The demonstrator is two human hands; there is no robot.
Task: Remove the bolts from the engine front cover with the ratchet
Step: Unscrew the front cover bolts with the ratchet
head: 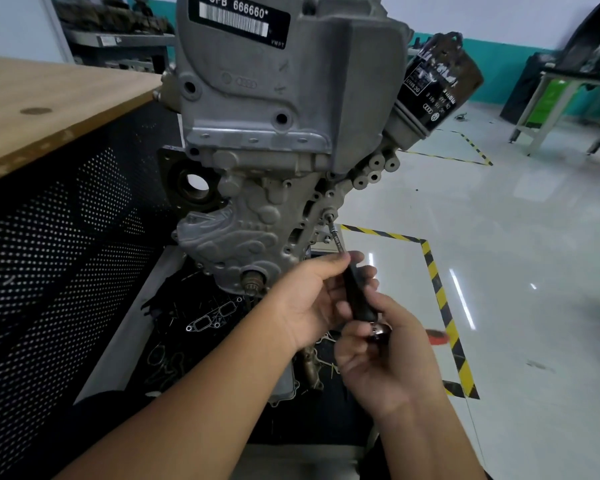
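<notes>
I see both hands, left (312,296) and right (381,355), gripping the ratchet (359,299); its tip hides the bolt (328,213) on the cover (243,233).

Engine front cover (243,233) right of workbench (49,109).

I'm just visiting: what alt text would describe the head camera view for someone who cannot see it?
Two bare hands hold a black-handled ratchet tool whose thin shaft reaches up to a bolt on a grey engine front cover. The left hand grips the handle's upper part; the right hand holds its lower end.
</notes>
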